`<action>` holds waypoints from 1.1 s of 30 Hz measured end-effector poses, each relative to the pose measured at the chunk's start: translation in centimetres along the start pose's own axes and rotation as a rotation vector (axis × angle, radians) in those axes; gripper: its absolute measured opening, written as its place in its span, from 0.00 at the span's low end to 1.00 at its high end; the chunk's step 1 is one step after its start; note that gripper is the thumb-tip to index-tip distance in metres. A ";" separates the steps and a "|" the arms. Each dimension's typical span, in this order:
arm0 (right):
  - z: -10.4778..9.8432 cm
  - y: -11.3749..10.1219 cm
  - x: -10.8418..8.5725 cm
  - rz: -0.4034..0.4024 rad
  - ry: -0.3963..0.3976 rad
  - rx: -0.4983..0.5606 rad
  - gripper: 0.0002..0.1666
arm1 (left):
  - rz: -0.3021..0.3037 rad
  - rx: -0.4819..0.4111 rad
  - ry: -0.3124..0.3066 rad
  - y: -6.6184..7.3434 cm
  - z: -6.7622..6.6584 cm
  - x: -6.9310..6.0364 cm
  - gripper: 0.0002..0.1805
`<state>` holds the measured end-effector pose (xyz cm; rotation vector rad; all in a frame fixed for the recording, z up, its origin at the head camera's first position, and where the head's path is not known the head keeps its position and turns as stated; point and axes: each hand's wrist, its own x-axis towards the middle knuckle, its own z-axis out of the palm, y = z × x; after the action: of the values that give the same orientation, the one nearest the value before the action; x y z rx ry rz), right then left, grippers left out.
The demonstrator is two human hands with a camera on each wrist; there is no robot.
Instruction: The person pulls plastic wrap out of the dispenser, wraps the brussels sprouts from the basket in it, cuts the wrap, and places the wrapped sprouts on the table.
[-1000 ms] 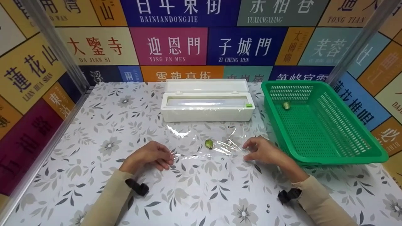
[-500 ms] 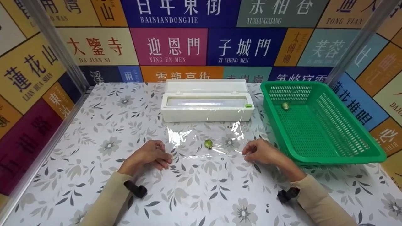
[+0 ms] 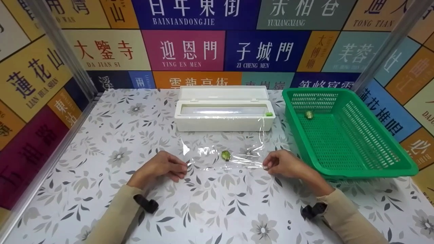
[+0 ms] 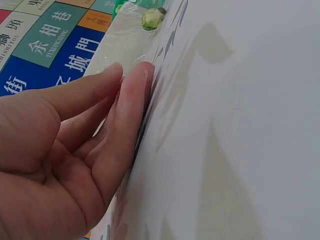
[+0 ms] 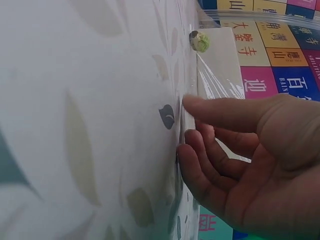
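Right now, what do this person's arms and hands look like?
The left sleeve and right sleeve are long and plain beige. Each has a black strap with a small black block near its end. The left hand and right hand wear no gloves.

Bright glare is reflected by the plastic film (image 3: 212,152); in dimmer wrist views, the nearby tablecloth (image 4: 240,125) is blurred.
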<state>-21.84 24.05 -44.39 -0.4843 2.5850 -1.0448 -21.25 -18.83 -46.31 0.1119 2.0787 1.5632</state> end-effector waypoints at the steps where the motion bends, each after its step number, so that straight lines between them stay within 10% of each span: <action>1: 0.0 0.1 0.0 -0.004 0.013 -0.008 0.13 | -0.003 0.001 0.001 0.0 0.0 0.0 0.16; 18: 0.3 -0.4 0.2 0.049 0.186 -0.028 0.04 | -0.051 0.084 0.156 0.6 0.3 0.2 0.11; 33: 0.7 -0.7 0.4 -0.071 0.410 -0.007 0.03 | 0.155 0.270 0.241 1.5 0.7 -0.5 0.08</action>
<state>-21.74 23.01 -44.46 -0.3990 2.9437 -1.2738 -20.87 -17.94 -44.84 0.1936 2.5178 1.4328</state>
